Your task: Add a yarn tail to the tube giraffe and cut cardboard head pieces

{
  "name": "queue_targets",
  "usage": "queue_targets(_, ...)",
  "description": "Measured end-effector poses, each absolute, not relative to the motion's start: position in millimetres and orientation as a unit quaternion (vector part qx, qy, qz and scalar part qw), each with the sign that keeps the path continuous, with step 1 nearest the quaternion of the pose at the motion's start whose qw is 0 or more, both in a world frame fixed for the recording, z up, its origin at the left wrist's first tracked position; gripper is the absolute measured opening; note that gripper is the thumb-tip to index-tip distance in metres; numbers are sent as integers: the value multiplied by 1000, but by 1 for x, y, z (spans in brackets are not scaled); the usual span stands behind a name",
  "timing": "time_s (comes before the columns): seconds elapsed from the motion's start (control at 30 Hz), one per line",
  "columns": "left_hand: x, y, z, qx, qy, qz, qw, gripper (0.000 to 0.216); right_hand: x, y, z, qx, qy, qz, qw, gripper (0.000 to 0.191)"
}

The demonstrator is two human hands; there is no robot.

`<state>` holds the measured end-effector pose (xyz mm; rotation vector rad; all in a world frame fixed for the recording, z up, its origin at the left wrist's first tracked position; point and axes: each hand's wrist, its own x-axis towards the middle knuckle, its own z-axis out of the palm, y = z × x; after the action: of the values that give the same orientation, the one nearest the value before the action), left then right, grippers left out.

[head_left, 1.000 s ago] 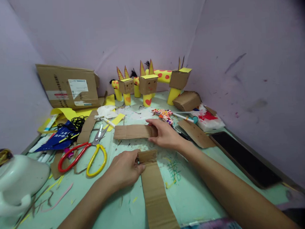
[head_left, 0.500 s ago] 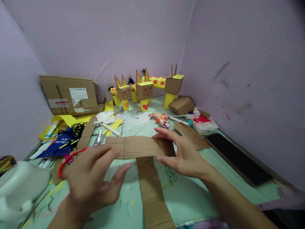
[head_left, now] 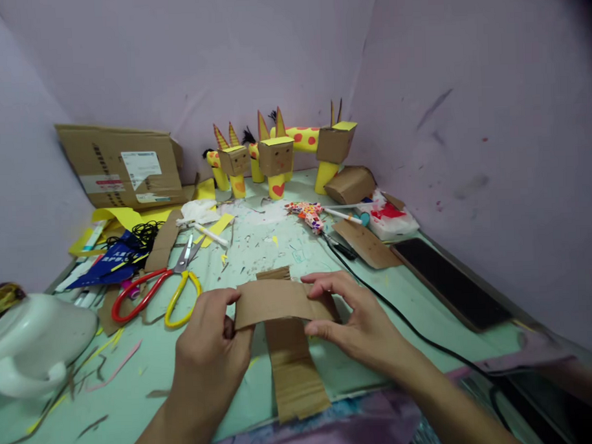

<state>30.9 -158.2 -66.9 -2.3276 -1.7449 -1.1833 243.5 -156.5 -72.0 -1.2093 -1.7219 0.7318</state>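
Observation:
A short cardboard strip [head_left: 274,300] is held crosswise between my two hands, its middle bowed up and both ends bent down. My left hand [head_left: 215,335] pinches the left end between thumb and fingers. At the right end, my right hand [head_left: 350,314] grips the strip with fingers on top and thumb at the lower edge. Beneath it lies a longer corrugated cardboard strip [head_left: 294,377], running lengthwise toward the table's front edge; its middle is hidden by the upper piece. Scissors [head_left: 174,275] with one red and one yellow handle lie open, left of my left hand.
Giraffe-like cardboard figures [head_left: 277,158] stand at the back. A patterned glue gun [head_left: 308,215] trails a black cord [head_left: 406,331] past my right hand. A phone [head_left: 448,281] lies right, a white mug [head_left: 33,348] left. A cardboard box [head_left: 124,170] stands back left.
My left hand has closed on the strip's left end, and the strip has become bowed and lower in view. The scissors and glue gun cord now show more fully.

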Motion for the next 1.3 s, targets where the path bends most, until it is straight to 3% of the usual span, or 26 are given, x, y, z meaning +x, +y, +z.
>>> queue_targets(0.1, 35, -164, -73, -692, -595, -386, -132, 24, 240, -163, -75, -515, -665, 285, 459, 24)
queue_targets(0.23, 37, -171, -75, -629, -617, -368, -295, 33, 235, -166, -81, -523, -582, 390, 485, 22)
queue_targets(0.5, 30, -172, -70, -559, -591, -348, -466, 49, 232, -168, -87, -526, -532, 472, 467, 24)
queue_targets(0.83, 30, -176, -73, -534, -531, -375, -540, 43, 238, -174, -92, -481, -547, 502, 466, 26)
queue_targets(1.1, 32, -171, -74, -693, -552, -297, -357, 50, 239, -173, -94, -465, -554, 508, 468, 28)
queue_targets(1.3, 32, -170, -75, -711, -545, -288, -338, 50, 241, -173, -97, -460, -557, 507, 470, 28)
